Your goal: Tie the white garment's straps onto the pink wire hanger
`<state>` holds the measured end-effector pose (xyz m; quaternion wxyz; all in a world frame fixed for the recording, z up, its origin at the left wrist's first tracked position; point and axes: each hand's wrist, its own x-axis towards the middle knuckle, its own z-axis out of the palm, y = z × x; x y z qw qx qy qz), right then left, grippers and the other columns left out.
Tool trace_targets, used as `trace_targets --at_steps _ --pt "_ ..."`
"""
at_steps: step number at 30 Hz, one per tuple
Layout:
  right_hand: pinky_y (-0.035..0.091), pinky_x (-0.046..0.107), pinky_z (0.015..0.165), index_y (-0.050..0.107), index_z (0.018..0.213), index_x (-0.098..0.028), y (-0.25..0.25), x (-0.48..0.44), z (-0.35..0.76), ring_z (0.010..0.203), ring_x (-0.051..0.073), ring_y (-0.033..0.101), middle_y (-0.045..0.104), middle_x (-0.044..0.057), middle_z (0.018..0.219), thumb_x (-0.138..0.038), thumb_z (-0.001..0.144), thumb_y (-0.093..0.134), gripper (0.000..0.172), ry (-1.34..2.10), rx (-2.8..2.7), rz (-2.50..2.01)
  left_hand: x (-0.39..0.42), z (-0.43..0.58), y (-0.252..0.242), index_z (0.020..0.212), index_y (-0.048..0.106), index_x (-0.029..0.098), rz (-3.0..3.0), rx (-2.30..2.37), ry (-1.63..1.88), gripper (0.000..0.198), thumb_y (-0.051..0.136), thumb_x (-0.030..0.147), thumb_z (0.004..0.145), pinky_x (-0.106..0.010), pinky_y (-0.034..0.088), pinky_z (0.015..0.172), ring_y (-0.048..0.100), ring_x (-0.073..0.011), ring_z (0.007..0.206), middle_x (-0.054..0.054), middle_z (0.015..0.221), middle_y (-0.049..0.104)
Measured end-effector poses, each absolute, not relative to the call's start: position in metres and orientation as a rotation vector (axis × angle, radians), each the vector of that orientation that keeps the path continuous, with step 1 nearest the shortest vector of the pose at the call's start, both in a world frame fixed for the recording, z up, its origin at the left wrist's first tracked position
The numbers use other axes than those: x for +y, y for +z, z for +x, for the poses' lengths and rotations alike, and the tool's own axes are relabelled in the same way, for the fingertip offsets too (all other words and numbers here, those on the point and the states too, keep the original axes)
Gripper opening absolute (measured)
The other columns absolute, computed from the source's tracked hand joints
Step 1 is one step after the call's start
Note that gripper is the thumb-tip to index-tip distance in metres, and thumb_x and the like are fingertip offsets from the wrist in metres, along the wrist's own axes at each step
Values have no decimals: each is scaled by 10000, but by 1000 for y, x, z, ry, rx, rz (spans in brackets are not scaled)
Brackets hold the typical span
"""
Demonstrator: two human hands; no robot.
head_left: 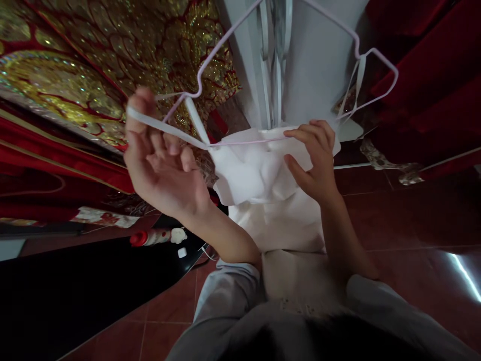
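Note:
A pale pink hanger (pixel 225 44) carries a white strapped garment (pixel 244 170), whose upper edge runs along the hanger's lower bar. My left hand (pixel 161 160) is palm up at the hanger's left end. One white strap (pixel 169 129) is hooked over its raised finger and drawn out to the left, while the other fingers curl loosely. At the garment's top right, my right hand (pixel 313 158) has thumb and fingers apart, its fingertips touching the top edge by the bar. Another strap (pixel 359 80) loops over the hanger's right end.
Gold sequined red cloth (pixel 176 55) hangs on the left, dark red cloth (pixel 424 65) on the right. Metal uprights (pixel 276 65) stand behind the hanger. A black table (pixel 75 291) at lower left bears a red-capped bottle (pixel 150 236) and a small white case (pixel 182 252).

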<state>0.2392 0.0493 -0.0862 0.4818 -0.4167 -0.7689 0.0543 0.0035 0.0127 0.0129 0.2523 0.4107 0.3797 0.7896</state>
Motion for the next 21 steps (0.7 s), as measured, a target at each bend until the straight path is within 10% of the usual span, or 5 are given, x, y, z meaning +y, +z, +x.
trace_targets --at_steps 4,9,14,18,21 --pt "352 685 1242 553 1362 -437 -85 47 238 1405 341 492 645 31 1311 -445 957 559 405 143 -1844 -1048 20 -3 -17 1191 710 320 959 1267 2387 286 618 462 960 -320 555 716 639 -291 1301 45 1520 635" --pt "326 685 1259 548 1408 -380 -82 44 230 1435 342 467 623 58 1333 -447 957 565 456 160 -1858 -1021 19 20 -42 1034 767 264 876 1172 1969 205 616 389 974 -262 258 469 572 -105 650 -56 1200 787" --pt "444 595 1200 543 1441 -407 -75 42 240 1386 310 529 627 38 1345 -403 940 635 510 108 -1815 -881 21 51 -35 902 673 254 967 1095 1990 263 595 473 1025 -305 247 479 453 -130 534 -50 967 765" --pt "575 415 740 518 1503 -449 -77 64 277 1114 271 644 513 39 1531 -503 876 729 664 44 -1324 -845 24 56 -35 852 599 210 969 900 2023 285 432 221 1083 -295 173 441 306 -96 447 -36 844 741" --pt "574 434 784 749 1257 -368 -66 79 296 1015 265 677 671 69 1303 -396 874 773 385 88 -1345 -1029 26 56 -38 861 574 206 954 806 2035 279 406 183 1082 -295 146 430 272 -90 429 -30 827 741"
